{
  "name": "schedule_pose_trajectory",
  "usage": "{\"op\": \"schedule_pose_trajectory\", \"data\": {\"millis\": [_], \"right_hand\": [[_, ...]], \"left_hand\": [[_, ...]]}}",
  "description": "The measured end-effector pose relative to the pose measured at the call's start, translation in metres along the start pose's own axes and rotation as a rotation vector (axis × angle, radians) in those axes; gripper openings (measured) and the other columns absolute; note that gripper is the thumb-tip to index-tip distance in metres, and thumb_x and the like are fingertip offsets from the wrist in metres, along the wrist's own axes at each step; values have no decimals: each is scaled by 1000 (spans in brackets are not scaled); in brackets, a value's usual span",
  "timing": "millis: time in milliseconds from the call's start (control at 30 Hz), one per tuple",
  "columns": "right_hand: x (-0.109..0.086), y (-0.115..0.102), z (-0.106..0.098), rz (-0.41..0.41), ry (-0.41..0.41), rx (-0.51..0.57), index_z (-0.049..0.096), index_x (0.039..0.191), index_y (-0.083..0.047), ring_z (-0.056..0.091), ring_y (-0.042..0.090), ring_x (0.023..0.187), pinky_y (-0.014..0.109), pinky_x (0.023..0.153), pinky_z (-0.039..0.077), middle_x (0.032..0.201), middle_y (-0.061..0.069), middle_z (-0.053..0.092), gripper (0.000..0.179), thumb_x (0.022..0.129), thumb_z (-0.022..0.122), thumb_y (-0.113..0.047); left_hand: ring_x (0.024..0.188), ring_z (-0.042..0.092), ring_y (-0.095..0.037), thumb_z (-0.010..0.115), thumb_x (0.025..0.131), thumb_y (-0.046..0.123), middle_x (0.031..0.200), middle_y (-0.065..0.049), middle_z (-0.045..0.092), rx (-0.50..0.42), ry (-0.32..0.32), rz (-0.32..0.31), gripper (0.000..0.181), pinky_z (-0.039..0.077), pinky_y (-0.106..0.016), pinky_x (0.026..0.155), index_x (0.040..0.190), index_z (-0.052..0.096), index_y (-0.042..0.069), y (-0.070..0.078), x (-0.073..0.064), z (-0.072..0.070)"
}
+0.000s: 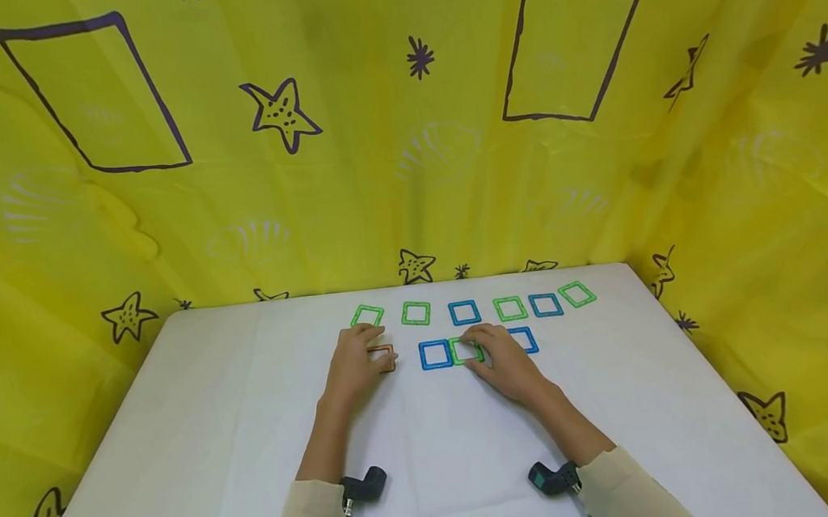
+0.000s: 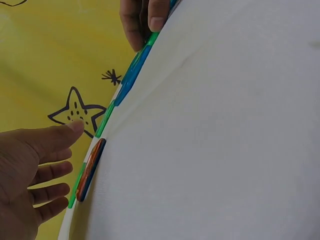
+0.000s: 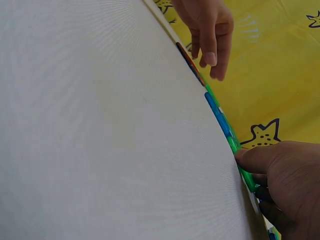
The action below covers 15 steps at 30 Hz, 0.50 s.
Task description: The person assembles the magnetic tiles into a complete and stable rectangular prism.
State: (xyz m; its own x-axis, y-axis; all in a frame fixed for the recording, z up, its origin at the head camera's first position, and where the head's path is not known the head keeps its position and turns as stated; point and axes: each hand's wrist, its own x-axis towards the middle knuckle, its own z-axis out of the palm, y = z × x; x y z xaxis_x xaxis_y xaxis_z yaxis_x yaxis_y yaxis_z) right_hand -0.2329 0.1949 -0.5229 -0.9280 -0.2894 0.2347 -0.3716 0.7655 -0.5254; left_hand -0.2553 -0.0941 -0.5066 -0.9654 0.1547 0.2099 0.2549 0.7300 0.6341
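Observation:
My left hand point(image 1: 352, 366) hovers over an orange square frame tile point(image 1: 393, 358), its thumb and fingers spread apart. In the left wrist view the orange tile point(image 2: 91, 170) lies on the table beside those fingers, with a gap between. With my right hand point(image 1: 507, 363) I pinch a green square frame tile point(image 1: 454, 353) between thumb and fingers. Its left side meets a blue square frame tile point(image 1: 423, 356) flat on the table. The right wrist view shows my thumb on the green tile's near edge point(image 3: 234, 145). Another blue tile point(image 1: 534, 338) is partly hidden behind the right hand.
Farther back runs a row of square frame tiles: green point(image 1: 367, 307), green point(image 1: 415, 304), blue point(image 1: 464, 303), green point(image 1: 510, 299), blue point(image 1: 545, 295) and a tilted green one point(image 1: 577, 285). A white cloth covers the table point(image 1: 437, 459). A yellow patterned curtain point(image 1: 357, 190) hangs behind it.

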Motion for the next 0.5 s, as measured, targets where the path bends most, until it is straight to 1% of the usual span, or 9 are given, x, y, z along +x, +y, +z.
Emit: {"op": "schedule_pose_trajectory", "data": {"millis": [100,200,267,400,500], "right_hand": [[0,-1,0,-3,2,1,70,133,-8,53,31,134,49,113,46,140,9,62,38,97,78,-17],[0,-1,0,5,-4,2,70,133,-9,52,30,134,48,114,45,141,8,62,38,97,78,-17],[0,0,0,9,-8,2,70,133,-9,52,30,135,47,115,44,142,8,62,37,97,78,-18],[0,1,0,6,-7,-3,70,133,-9,52,30,135,46,115,44,142,8,62,37,98,78,-19],[1,1,0,0,-6,-4,69,133,-8,52,31,135,47,115,44,142,8,62,37,98,77,-18]], "left_hand": [[129,50,-37,90,84,26,138,-15,63,9,-29,-16,59,46,-50,110,134,71,2,-5,1,-1],[131,49,-35,93,82,30,140,-14,62,0,-60,-44,65,45,-50,112,136,70,3,-10,1,-3],[132,48,-35,94,81,31,140,-13,61,-2,-79,-50,67,45,-49,113,137,70,4,-13,1,-4],[130,48,-35,95,79,29,138,-13,60,-17,-108,-53,68,46,-49,111,138,70,5,-18,1,-6],[128,47,-34,97,77,24,135,-14,60,-40,-117,-50,67,47,-48,109,136,71,5,-21,0,-7]]}}
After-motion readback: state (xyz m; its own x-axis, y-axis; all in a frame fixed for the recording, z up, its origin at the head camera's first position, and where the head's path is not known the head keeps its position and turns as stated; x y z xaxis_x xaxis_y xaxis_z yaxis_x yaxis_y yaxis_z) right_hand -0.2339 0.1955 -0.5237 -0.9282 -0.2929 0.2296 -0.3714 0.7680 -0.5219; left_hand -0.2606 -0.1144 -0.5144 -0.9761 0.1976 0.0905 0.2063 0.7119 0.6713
